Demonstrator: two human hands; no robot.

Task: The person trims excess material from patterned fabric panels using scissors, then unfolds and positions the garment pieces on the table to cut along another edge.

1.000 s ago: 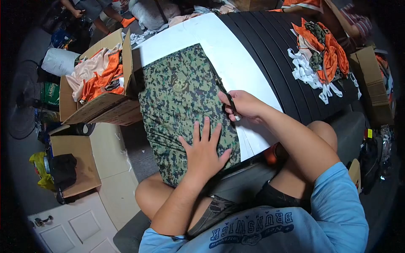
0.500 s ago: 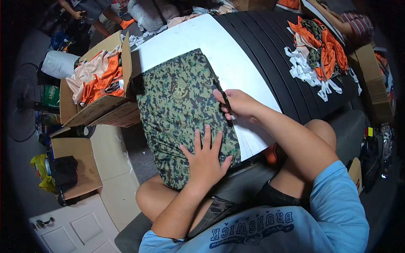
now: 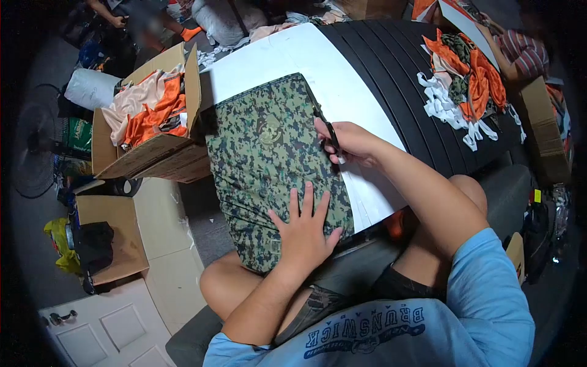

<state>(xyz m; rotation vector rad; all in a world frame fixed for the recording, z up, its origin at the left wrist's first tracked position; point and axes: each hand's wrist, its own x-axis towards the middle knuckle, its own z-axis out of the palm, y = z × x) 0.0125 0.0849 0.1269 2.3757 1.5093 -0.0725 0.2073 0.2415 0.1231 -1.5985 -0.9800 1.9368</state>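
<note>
A camouflage-print cloth (image 3: pixel 257 165) with a round emblem lies flat before me, its near end reaching toward my lap. My left hand (image 3: pixel 304 237) rests on its near part with fingers spread. At the cloth's right edge, my right hand (image 3: pixel 354 142) is closed on black-handled scissors (image 3: pixel 331 136). The blades point away from me along that edge, and their tips are partly hidden by the cloth. Under the cloth is a white board (image 3: pixel 361 113).
An open carton (image 3: pixel 143 150) of orange and pale garments stands at left. On the black slatted surface (image 3: pixel 391 79) at right lies a pile of orange and camouflage pieces (image 3: pixel 477 79) with white strips. Another person's arm (image 3: pixel 502 58) is beyond it; a second person (image 3: pixel 122 18) is far left.
My right hand and the scissors have moved slightly farther along the cloth's right edge, away from me. My left hand stays flat on the cloth. The whole view has shifted a little.
</note>
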